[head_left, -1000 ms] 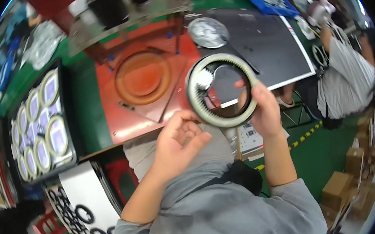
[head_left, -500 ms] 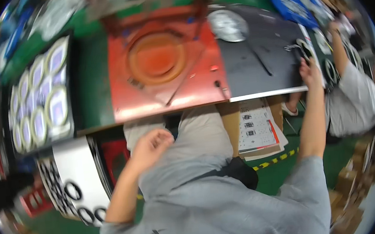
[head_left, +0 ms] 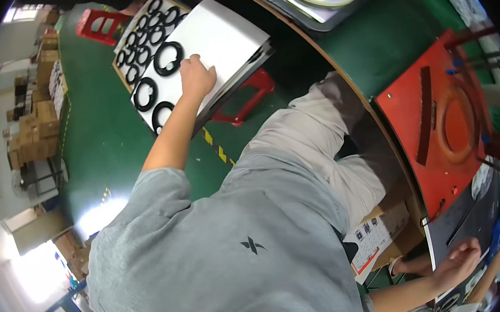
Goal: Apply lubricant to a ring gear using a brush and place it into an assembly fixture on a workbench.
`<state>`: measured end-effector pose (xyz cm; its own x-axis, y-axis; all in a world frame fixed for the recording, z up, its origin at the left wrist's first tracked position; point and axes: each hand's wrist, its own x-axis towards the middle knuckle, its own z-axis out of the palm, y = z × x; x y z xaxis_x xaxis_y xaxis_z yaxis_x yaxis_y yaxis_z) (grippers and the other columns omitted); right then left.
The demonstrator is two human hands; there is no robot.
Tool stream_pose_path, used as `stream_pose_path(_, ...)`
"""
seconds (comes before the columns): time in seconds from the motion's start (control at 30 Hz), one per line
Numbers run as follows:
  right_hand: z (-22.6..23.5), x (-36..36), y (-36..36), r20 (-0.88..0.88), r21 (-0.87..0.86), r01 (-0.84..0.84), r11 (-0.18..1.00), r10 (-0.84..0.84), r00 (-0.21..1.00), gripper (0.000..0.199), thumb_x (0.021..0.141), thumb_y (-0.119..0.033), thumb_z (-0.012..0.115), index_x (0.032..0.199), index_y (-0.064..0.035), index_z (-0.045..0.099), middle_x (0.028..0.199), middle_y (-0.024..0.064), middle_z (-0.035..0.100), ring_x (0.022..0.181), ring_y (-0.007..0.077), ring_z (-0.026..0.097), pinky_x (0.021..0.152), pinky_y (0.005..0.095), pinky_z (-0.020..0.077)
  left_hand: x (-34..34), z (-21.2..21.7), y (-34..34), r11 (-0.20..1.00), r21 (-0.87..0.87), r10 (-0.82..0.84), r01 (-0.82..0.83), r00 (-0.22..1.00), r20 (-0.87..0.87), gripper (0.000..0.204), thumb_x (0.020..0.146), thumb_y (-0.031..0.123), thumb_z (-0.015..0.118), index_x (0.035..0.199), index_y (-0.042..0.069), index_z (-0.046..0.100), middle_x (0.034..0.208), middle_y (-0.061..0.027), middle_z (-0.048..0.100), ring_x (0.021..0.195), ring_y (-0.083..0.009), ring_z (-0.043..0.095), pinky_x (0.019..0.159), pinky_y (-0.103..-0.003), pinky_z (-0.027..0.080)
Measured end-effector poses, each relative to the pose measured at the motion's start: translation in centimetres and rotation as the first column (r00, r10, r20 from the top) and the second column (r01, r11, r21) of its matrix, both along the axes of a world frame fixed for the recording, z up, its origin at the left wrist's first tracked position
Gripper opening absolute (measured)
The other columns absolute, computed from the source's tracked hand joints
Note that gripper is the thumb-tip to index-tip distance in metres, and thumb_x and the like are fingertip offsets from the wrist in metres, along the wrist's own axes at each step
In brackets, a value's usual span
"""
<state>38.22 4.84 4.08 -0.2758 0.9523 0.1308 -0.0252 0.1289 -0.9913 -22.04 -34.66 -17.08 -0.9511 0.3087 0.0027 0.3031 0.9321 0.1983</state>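
Note:
My left hand (head_left: 198, 77) reaches over a white board (head_left: 222, 34) on a stack at the left. Its fingers come up to the right edge of a black ring (head_left: 168, 58), with thumb and finger apart; I see nothing lifted. Two more black rings, one next to the board's near edge (head_left: 145, 94) and one partly cut by it (head_left: 163, 115), lie on the same board. At the lower right my right hand (head_left: 460, 260) hovers by the edge of the dark mat (head_left: 466, 209), palm showing, fingers loosely curled and holding nothing visible.
Several black rings lie on a second board (head_left: 149, 35) behind. A red stool (head_left: 250, 98) stands under the stack. On the table, a red mat (head_left: 411, 93) holds a round orange ring shape (head_left: 457, 122) and a dark strip (head_left: 424, 116). A tray of pale rings (head_left: 324, 23) is at the top.
My view and body have swung toward the left. The left hand has gone from my lap to the black rings on the white board. My right hand has stayed by the dark mat, away from the tool there.

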Motion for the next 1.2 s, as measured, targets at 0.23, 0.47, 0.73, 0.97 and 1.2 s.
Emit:
stream_pose_path(0.23,-1.7,-12.9,-7.1,0.126,-0.282,-0.684,0.673,0.733,0.669,0.013,0.092,-0.003,0.067,0.094,0.006,0.075,0.083,0.0127,0.065,0.065,0.014,0.058,0.057,0.0258,0.0425,-5.6,-1.1,-2.2,0.983,-0.058,0.165,-0.174,0.978,-0.129,0.066,0.087,0.012,0.066,0.149,-0.003,0.047,0.139,-0.0313,0.058,0.131,-0.0465,0.054,0.113,-0.054,0.042)
stream_pose_path(0.47,-5.0,-19.4,-11.3,0.27,-0.342,-0.704,0.622,0.783,0.561,0.012,0.099,-0.007,0.07,0.103,0.0008,0.078,0.083,0.0054,0.069,0.072,0.0118,0.061,0.066,0.0263,0.0472,-5.5,-0.8,-3.2,0.993,0.122,0.025,-0.011,0.992,-0.121,0.057,0.077,0.012,0.073,0.131,0.0,0.059,0.103,-0.0245,0.074,0.099,-0.0469,0.068,0.094,-0.053,0.053)
stream_pose_path(0.73,-2.9,-23.2,-11.7,0.344,0.041,-0.679,0.733,0.627,0.699,0.05,0.093,-0.012,0.076,0.139,0.0008,0.059,0.125,0.0166,0.063,0.114,0.0287,0.062,0.099,0.0369,0.0495,4.8,19.2,8.9,0.551,0.796,-0.818,0.251,0.35,0.456,0.027,0.092,0.0,0.078,0.119,0.0,0.073,0.104,-0.0049,0.075,0.095,-0.0117,0.069,0.086,-0.028,0.055)
stream_pose_path(0.97,-0.7,-23.0,-11.1,0.081,0.331,-0.508,0.795,0.513,0.855,0.028,0.095,-0.008,0.072,0.12,0.0021,0.067,0.101,0.0135,0.074,0.098,0.0296,0.066,0.103,0.0441,0.047,9.8,24.0,17.3,0.177,0.952,-0.981,0.248,0.126,0.15,0.037,0.094,0.007,0.077,0.128,-0.005,0.069,0.128,-0.0177,0.073,0.115,-0.0261,0.071,0.1,-0.039,0.056)
stream_pose_path(1.2,1.4,-20.3,-5.6,0.615,0.679,-0.392,0.621,-0.189,0.765,0.051,0.081,0.007,0.07,0.13,-0.0081,0.071,0.114,0.0084,0.071,0.116,0.027,0.066,0.116,0.0482,0.0398,2.8,22.5,25.5,0.32,0.461,-0.853,0.828,0.463,-0.241,0.046,0.093,-0.009,0.054,0.133,0.007,0.067,0.13,-0.0122,0.07,0.123,-0.0296,0.066,0.109,-0.038,0.049)
